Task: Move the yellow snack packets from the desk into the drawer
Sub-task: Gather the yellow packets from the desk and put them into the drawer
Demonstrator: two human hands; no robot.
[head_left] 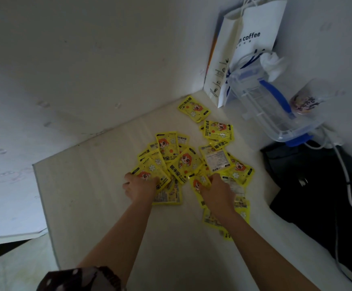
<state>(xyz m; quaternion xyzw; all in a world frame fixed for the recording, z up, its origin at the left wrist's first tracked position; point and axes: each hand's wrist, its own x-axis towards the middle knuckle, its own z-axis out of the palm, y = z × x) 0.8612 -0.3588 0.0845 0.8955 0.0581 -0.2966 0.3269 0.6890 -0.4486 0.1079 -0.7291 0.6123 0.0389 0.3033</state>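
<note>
Clear plastic storage box with blue clip handles (275, 110) sits at the desk's far right; a crumpled white tissue or bag (272, 61) lies on its far end; contents through the lid hard to make out, cannot tell what's inside; white paper carrier bag printed "coffee" (248, 45) stands upright in the corner just behind the box, top open, interior not visible; small round printed item (305, 101) right of the box, too blurred to identify.

Yellow foil snack packets with a red-haired cartoon figure (183, 162) all lie on the pale desk top (91, 196), overlapping in a loose heap at centre; one packet (194, 109) lies apart near the carrier bag, a small stack (219, 132) between it and the heap; some packets face down showing white label text; drawer not in frame.

Left hand (139, 186) rests on the heap's left edge, fingers curled round a packet there; right hand (218, 191) on the heap's right side, fingers bent down onto packets, fingertips hidden under the hand, cannot tell whether it grips or only presses; several packets partly hidden under the right forearm.

Black fabric item (318, 185) at right with white cable (347, 181) across it, cut off by the frame edge; patterned dark sleeve (80, 278) at bottom.
</note>
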